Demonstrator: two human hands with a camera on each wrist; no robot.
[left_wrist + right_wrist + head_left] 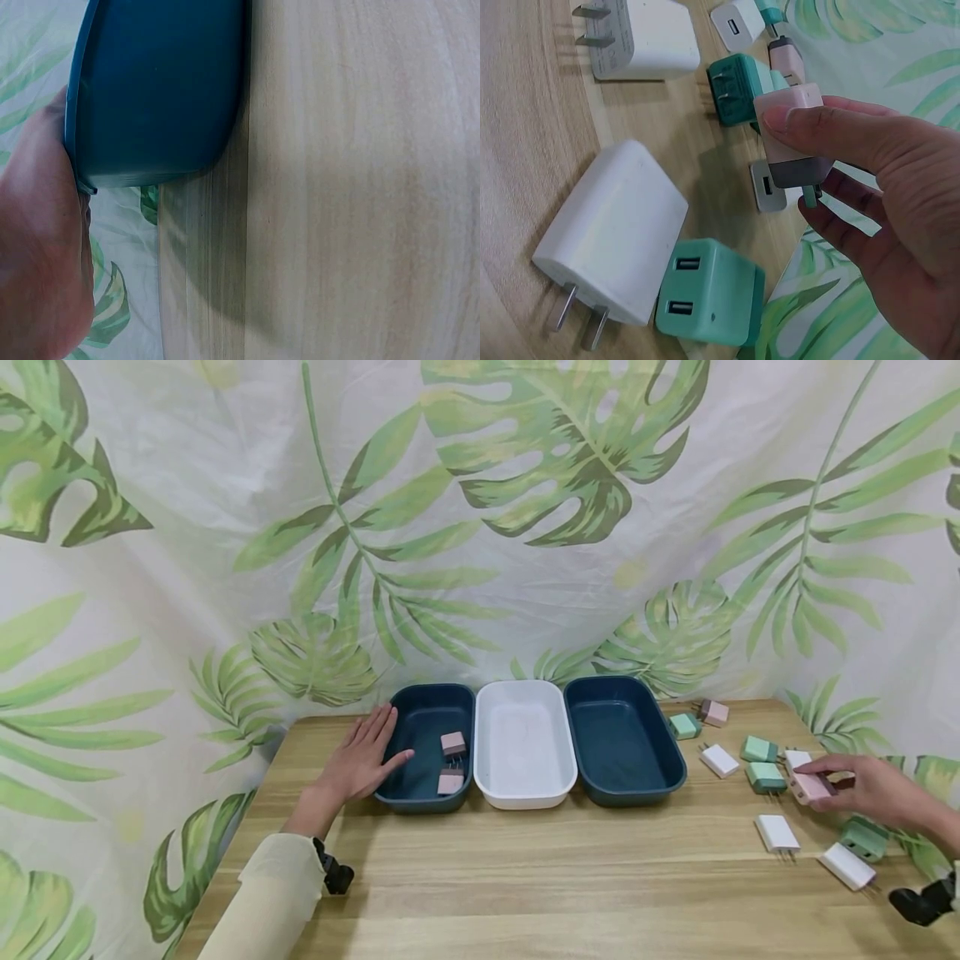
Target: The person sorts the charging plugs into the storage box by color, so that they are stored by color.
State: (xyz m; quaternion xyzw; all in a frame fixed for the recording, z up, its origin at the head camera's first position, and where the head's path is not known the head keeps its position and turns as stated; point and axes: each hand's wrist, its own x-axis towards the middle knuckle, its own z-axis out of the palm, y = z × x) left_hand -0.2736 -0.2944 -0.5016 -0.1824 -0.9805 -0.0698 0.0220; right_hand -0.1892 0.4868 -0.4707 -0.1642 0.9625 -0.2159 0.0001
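Observation:
My left hand [365, 754] lies on the left rim of the left dark blue tray [424, 803], fingers straight and thumb reaching over the inside. The left wrist view shows that hand [41, 240] against the tray's rim [73, 105]. Inside this tray are two pink plug chargers, one being the upper charger [453, 743]. At the right, my right hand [873, 785] pinches a pink and grey charger [795, 131] between thumb and fingers, its prongs pointing away from the thumb. Under and around it lie a white charger [766, 187] and a green charger [735, 90].
A white tray [525, 802] and a second dark blue tray [637, 797] stand beside the left one. Several white, green and pink chargers lie scattered on the wooden table [525, 885] at right, including a large white charger [615, 232] and a two-port green charger [705, 292].

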